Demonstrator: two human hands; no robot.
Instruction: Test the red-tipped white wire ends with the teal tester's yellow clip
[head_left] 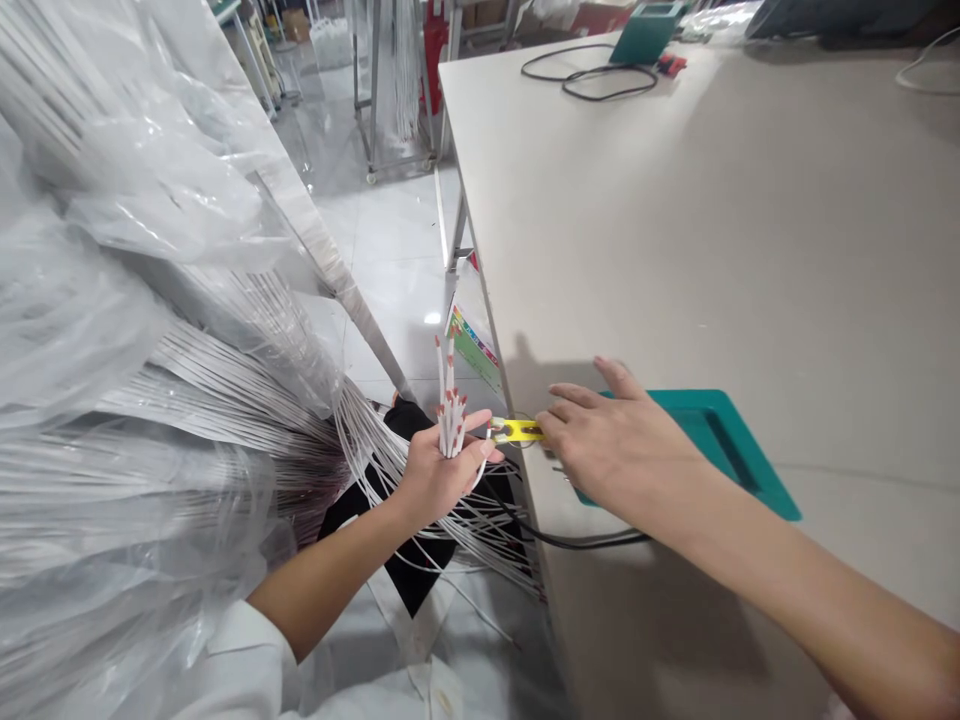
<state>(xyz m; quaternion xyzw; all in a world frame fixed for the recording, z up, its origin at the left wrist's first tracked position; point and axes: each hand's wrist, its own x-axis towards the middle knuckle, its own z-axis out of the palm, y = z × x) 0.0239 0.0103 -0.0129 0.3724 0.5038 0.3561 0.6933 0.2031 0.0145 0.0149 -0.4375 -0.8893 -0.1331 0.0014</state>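
Observation:
My left hand (442,470) is closed around a bundle of white wires (451,425) with reddish-brown tips pointing up. Its thumb and index finger reach toward the table's left edge, where one wire end meets a small yellow tool (517,430). My right hand (600,440) has its fingertips closed on the other end of that tool, which looks like small snips; its exact kind is partly hidden. Under the right hand and forearm lies a teal tray (750,460). Long white wires (390,455) trail from the left hand's area across dark cloth.
Plastic-wrapped bundles of white wires (210,370) fill the left side. The pale table (712,250) has a black cable (600,90) and a teal stand (649,32) at its far end. A metal rack (390,160) stands on the floor beyond.

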